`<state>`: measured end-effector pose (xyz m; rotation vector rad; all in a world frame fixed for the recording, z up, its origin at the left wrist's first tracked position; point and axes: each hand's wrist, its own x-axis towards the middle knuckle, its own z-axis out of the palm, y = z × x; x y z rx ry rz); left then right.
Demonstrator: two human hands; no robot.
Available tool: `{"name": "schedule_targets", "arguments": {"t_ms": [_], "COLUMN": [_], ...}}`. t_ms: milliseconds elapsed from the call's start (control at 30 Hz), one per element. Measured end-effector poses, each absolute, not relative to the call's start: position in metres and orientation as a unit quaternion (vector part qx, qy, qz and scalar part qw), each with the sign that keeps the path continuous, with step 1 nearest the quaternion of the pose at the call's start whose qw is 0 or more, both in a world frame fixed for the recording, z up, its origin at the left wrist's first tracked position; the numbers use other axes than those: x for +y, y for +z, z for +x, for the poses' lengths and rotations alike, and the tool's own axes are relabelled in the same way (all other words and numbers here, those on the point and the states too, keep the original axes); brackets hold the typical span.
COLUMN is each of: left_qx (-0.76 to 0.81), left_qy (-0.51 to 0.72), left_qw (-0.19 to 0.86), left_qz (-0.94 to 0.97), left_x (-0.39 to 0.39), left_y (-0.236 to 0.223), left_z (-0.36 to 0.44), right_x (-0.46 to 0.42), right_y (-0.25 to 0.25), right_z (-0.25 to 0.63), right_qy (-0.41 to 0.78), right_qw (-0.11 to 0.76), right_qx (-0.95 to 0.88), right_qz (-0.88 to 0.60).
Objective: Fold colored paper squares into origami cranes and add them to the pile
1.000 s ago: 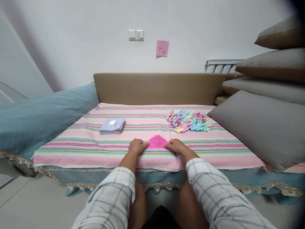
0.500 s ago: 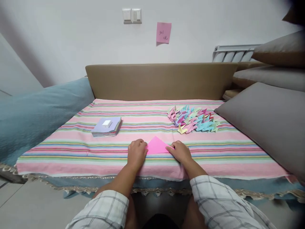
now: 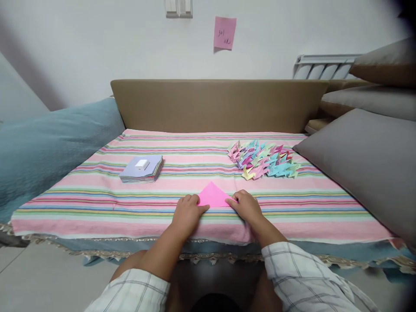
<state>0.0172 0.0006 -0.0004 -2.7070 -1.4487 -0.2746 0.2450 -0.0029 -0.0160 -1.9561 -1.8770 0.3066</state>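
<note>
A bright pink sheet of paper (image 3: 212,196), folded into a triangle with its point away from me, lies on the striped cloth (image 3: 97,219). My left hand (image 3: 188,212) is closed at its left corner, the thumb laid along the lower folded edge. At the right corner, my right hand (image 3: 245,206) pinches the paper between thumb and curled fingers. Both corners are partly hidden under the fingers.
On the left sits a stack of coloured paper (image 3: 138,173) with a small white block (image 3: 142,164) on top. Many folded paper cranes (image 3: 263,160) cluster at the right. Grey cushions (image 3: 364,151) border the right side, and a brown backrest (image 3: 214,106) stands behind.
My left thumb has stretched inward along the paper's lower edge. The right hand keeps its pinch at the other corner. The camera view has shifted slightly.
</note>
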Motion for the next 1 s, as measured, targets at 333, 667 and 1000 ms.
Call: {"name": "schedule_targets", "arguments": {"t_ms": [333, 667, 1000], "left_qx": [-0.540, -0.541, -0.446], "left_qy": [-0.192, -0.227, -0.409], "left_qw": [-0.064, -0.086, -0.181], "left_qz": [-0.817, -0.805, -0.775], "left_x": [-0.008, 0.006, 0.001], "left_y": [0.006, -0.003, 0.008], "left_z": [-0.015, -0.010, -0.011], "right_x": [-0.005, -0.008, -0.013], "right_y": [-0.013, -0.020, -0.007], "right_z": [0.255, 0.266, 0.267], "right_qy": [0.166, 0.179, 0.159], "right_qw": [0.212, 0.310, 0.450], "right_qx": [-0.707, -0.745, -0.737], "right_qz": [-0.654, -0.562, -0.478]}}
